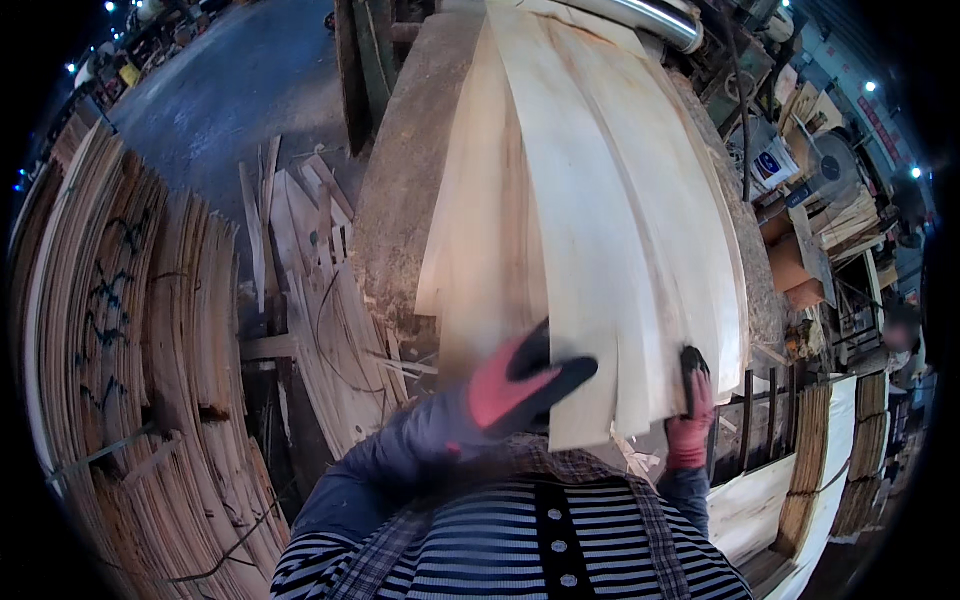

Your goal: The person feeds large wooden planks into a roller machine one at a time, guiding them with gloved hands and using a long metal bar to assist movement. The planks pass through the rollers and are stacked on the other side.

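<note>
Thin pale wood veneer sheets [590, 210] lie overlapped lengthwise on a worn, brown-grey table [400, 215], their uneven near ends close to my body. My left hand [512, 388], in a pink glove with black fingers, hovers at the near left edge of the top sheet; thumb and fingers are apart, slightly blurred. Whether it touches the wood I cannot tell. At the near right corner my right hand [692, 405], gloved the same way, rests along the sheets' edge with its fingers stretched forward. Neither hand is visibly gripping anything.
A shiny metal roller [650, 20] spans the table's far end. Tall veneer stacks [160, 330] stand at the left, with loose scrap strips [325, 310] between them and the table. At the right are a white bucket [772, 165], a cardboard box [790, 260] and bundled veneer [808, 455].
</note>
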{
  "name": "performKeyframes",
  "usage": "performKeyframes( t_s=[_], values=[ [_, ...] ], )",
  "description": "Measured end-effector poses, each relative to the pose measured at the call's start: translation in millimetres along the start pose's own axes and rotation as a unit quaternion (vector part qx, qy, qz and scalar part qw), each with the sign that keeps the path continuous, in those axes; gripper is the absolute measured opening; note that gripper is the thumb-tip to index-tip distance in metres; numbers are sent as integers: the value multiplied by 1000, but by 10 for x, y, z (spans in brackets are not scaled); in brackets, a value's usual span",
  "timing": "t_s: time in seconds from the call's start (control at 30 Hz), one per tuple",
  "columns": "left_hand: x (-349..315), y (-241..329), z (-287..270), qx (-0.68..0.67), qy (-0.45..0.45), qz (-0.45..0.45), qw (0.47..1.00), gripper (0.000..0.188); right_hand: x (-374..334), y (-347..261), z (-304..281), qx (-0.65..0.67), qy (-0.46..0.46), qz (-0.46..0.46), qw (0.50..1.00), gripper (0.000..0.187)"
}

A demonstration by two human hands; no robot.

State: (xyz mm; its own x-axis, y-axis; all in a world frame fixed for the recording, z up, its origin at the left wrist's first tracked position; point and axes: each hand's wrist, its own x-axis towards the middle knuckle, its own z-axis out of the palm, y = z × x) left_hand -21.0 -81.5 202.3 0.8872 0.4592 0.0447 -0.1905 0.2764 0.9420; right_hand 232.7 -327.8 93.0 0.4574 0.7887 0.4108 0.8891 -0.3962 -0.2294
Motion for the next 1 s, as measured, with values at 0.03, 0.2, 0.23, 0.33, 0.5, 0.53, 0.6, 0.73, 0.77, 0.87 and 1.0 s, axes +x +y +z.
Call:
performKeyframes(
  t_s=[0.03, 0.2, 0.23, 0.33, 0.5, 0.53, 0.6, 0.73, 0.77, 0.87, 1.0],
  values=[
    [-83, 9, -12, -64, 0, -47, 997, 36, -76, -20, -160, 6, 1, 10, 1000, 54],
    [-551, -684, -763, -245, 0, -40, 969, 50, -44, -559, -474, -14, -59, -51, 997, 55],
    [-522, -970, -923, -419, 17, -50, 907, 47, 91, -648, -433, -1, -77, -38, 996, 58],
    [-465, -1730, -1278, -9, 176, -54, 983, 45, 599, -802, -201, -1, -131, -18, 991, 63],
    [-482, -2102, -986, 324, 295, -152, 886, 71, 1453, -614, 389, 2, -130, -20, 991, 66],
    [-396, -1869, -899, 317, 310, -240, 864, 71, 1635, -570, 531, 2, -131, -18, 991, 66],
    [-341, -1849, -946, 259, 321, -260, 873, 66, 1927, -454, 823, -1, -118, -24, 993, 65],
    [-468, -2085, -1188, 182, 319, -224, 903, 59, 2641, -287, 1395, -10, -28, -59, 998, 61],
    [-469, -2162, -1247, 168, 314, -222, 908, 58, 2875, -190, 1582, -10, 30, -94, 995, 60],
    [-479, -2225, -1293, 163, 341, -204, 903, 57, 3403, -98, 1835, -72, -81, -32, 994, 63],
    [-207, -1654, -1108, 283, 354, -266, 851, 57, 3278, -364, 1589, -47, 22, -56, 997, 66]
  ],
)
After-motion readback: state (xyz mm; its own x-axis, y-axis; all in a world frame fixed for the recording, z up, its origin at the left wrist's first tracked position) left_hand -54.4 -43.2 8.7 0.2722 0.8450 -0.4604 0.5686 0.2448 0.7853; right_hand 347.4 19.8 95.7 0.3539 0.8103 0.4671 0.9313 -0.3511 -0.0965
